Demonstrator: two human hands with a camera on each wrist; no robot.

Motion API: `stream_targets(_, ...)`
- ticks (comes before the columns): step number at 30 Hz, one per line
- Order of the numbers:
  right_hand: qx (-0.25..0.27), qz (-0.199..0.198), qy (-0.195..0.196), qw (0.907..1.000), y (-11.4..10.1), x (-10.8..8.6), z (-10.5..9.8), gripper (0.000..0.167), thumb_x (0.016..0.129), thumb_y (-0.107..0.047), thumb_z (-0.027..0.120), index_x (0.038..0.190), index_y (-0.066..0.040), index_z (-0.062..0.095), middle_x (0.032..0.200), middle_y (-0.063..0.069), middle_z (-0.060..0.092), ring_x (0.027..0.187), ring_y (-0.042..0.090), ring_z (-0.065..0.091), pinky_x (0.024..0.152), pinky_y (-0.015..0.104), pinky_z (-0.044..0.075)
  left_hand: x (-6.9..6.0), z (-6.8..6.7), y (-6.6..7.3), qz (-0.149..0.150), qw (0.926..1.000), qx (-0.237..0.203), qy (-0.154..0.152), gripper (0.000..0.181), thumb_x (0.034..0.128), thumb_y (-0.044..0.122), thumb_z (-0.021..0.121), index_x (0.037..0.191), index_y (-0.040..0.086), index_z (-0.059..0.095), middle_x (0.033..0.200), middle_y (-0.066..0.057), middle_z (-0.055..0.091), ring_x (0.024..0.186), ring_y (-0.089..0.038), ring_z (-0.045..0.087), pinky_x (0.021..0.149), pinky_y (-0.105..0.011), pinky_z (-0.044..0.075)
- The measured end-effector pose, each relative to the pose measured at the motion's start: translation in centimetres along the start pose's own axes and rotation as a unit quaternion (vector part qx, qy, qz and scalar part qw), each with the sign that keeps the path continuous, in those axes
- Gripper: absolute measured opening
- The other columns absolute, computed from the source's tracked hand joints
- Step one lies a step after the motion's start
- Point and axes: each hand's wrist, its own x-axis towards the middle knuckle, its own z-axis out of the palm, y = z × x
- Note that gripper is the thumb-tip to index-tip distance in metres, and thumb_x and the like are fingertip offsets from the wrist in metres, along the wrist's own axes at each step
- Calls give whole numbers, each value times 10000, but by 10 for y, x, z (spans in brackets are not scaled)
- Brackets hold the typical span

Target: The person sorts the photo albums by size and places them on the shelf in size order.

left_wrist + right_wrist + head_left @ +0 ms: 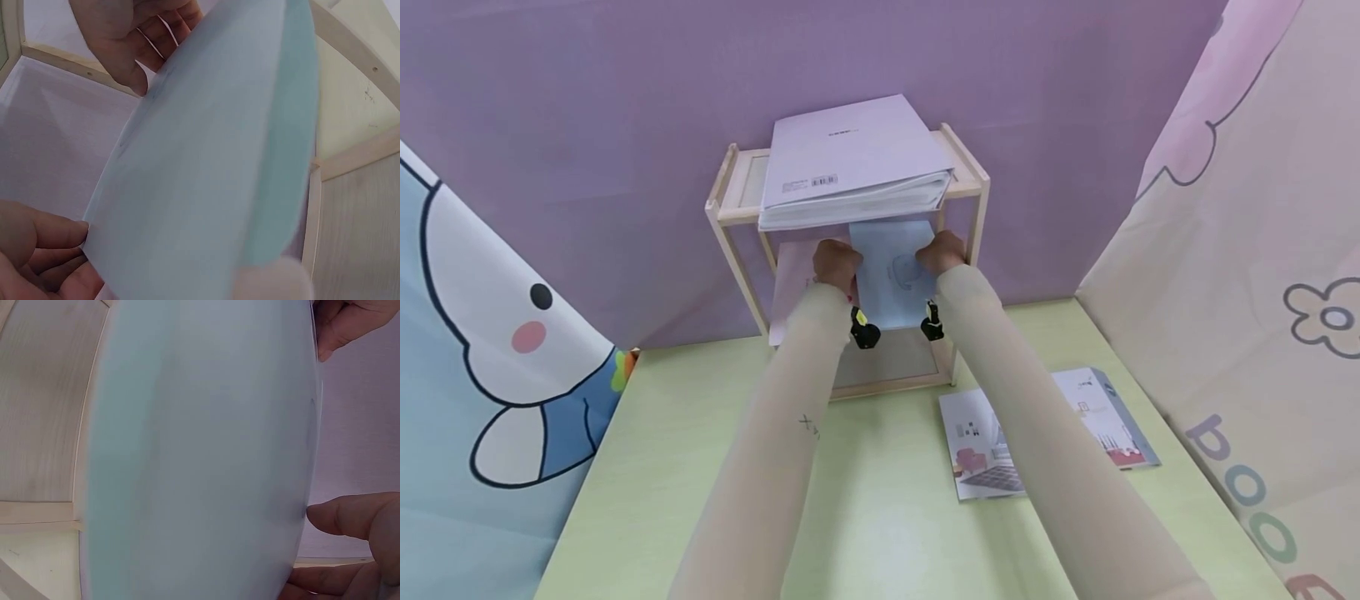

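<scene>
Both hands pinch the opposite side edges of a light blue booklet [891, 287], held upright in the lower opening of a small wooden shelf [981, 204]. My left hand [837, 265] is at its left edge and my right hand [943, 252] at its right edge. In the left wrist view, the left thumb and fingers [47, 253] grip a corner of the booklet [187, 144]. In the right wrist view, the right thumb [350, 515] presses its edge. A pink booklet [790, 275] stands left of the blue one, partly hidden by the left hand and sleeve.
Large, thick white books [857, 154] lie flat on the shelf's top, overhanging its front. On the green table [887, 517], a white printed booklet or folder [1093, 408] lies at the right, partly under the right sleeve. Purple fabric [1037, 167] hangs behind the shelf.
</scene>
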Motion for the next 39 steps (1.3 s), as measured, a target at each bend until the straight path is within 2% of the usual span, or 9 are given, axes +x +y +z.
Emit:
stream_targets(9,-33,-20,-105,9999,1,0,0,387,871,-110,514,1210,78,509,1163,208,584,963,289,560,857,405,496,-1,4,-2,237,9988,259,336,252,779,-35,590,1031,-39,592,1052,-181,636,921,-301,615,765,-399,540)
stream_targets(14,-19,-22,-126,9999,2,3,2,353,855,-86,510,1167,78,521,1019,171,575,837,255,523,692,336,468,2,6,-3,314,9974,501,407,239,782,-26,586,1020,-39,606,1022,-172,645,894,-275,599,753,-371,531)
stream_targets(17,-28,-18,-173,9998,3,4,3,338,854,-81,508,1154,75,529,965,151,550,802,245,502,639,313,434,0,6,-2,296,9968,626,394,236,786,-20,570,1019,-33,606,1005,-160,642,880,-260,581,747,-358,521)
stream_targets(19,-22,-20,-208,9998,3,5,3,346,854,-81,510,1163,74,525,981,157,555,812,249,507,649,319,445,-2,5,-1,275,9965,683,391,239,785,-19,558,1020,-27,604,999,-153,637,873,-251,569,743,-349,513)
stream_targets(26,-59,-51,-303,9995,3,3,2,400,863,-95,532,1221,82,510,1134,205,586,920,278,551,813,394,510,-4,4,0,255,9967,660,400,216,781,-24,561,993,-24,602,969,-145,631,830,-238,550,694,-334,497)
stream_targets(32,-119,-102,-311,9994,1,-4,2,386,876,-107,529,1214,79,519,1031,164,573,839,245,511,717,338,467,-5,4,-2,290,9985,339,318,247,762,-46,575,1009,-43,590,993,-164,627,846,-263,559,683,-357,507)
stream_targets(35,-279,-248,-241,9990,-1,-6,2,350,886,-140,521,1165,71,550,950,135,549,791,232,490,668,317,430,-6,4,-1,328,9984,333,311,249,756,-52,581,1005,-50,594,984,-167,630,828,-259,552,660,-348,496)
stream_targets(39,-375,-471,-38,9982,-5,-7,3,233,898,-192,533,984,21,574,810,79,479,701,201,453,603,295,390,-5,4,0,271,9985,418,239,241,768,-45,574,1008,-45,587,969,-159,622,811,-253,555,634,-338,492)
